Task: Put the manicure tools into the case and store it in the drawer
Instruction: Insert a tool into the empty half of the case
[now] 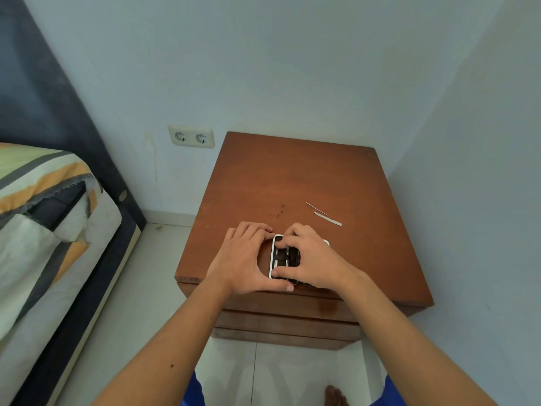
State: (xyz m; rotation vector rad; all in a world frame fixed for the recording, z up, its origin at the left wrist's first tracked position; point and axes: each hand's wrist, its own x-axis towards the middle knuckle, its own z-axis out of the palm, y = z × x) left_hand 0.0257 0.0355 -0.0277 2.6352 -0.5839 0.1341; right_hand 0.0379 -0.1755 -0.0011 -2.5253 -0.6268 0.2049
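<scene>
Head view. We see a small open manicure case with a white rim and dark lining (281, 257) lying near the front edge of a reddish-brown wooden desk (292, 183), slightly left of centre. Metal tools sit in its lining, though we cannot tell which ones.

Our left hand (244, 259) curves around the case's left side: its fingers curl over the far left corner and its thumb lies along the near edge, so it grips the case. Our right hand (307, 259) lies over the case's right half, with its fingertips pressing down at the far end of the lining and its thumb pressing at the near left corner; its fingers are bent, and we cannot tell whether they pinch a tool. A white edge, probably the case's lid, shows just beyond the right hand.

Two tools lie on the desk to the far right of the case, well apart from it: a thin silver metal probe (316, 208) and, just nearer, a flat silver metal file-like tool (328, 219).

Closed drawer fronts (287, 320) show below the desk's near edge. A bed with a striped cover (44, 200) stands at left, and a white double wall socket (191, 137) sits on the far wall.
</scene>
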